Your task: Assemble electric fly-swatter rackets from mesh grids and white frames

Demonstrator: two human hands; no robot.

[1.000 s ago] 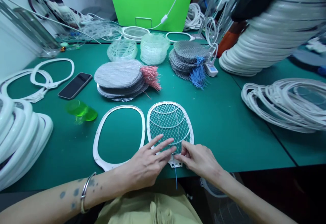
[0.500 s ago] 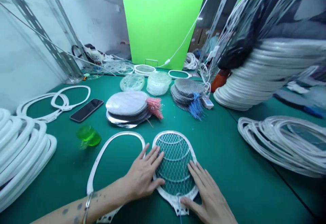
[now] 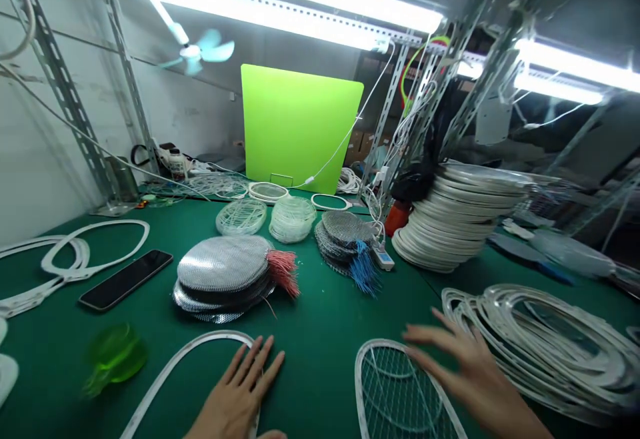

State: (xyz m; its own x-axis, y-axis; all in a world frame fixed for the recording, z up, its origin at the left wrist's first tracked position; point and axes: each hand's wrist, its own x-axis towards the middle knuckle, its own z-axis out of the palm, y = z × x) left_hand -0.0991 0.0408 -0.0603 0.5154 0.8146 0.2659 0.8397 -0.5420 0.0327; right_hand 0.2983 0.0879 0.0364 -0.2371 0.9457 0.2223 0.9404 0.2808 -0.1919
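My left hand [image 3: 237, 389] lies with fingers spread on the right rim of a bare white racket-shaped frame [image 3: 173, 362]. To the right, a second white racket-shaped frame [image 3: 359, 379] has crisscross mesh [image 3: 397, 392] inside it. My right hand [image 3: 467, 369], a little blurred, is over this frame's upper right rim with its fingers apart. Whether its fingertips touch the rim I cannot tell. Neither hand holds anything. The lower parts of both frames are cut off by the bottom edge of the view.
Silver mesh discs with red wires [image 3: 225, 262] and grey mesh discs with blue wires [image 3: 345, 229] lie ahead. A phone [image 3: 126, 279] and green tape dispenser [image 3: 116, 356] sit left. White frames [image 3: 540, 346] are piled right, below a tall ring stack [image 3: 440, 222].
The head view has tilted up, bringing ceiling lights and a fan into sight. My left hand has come off the meshed frame, which now sits farther from the bare one. My right hand has lifted.
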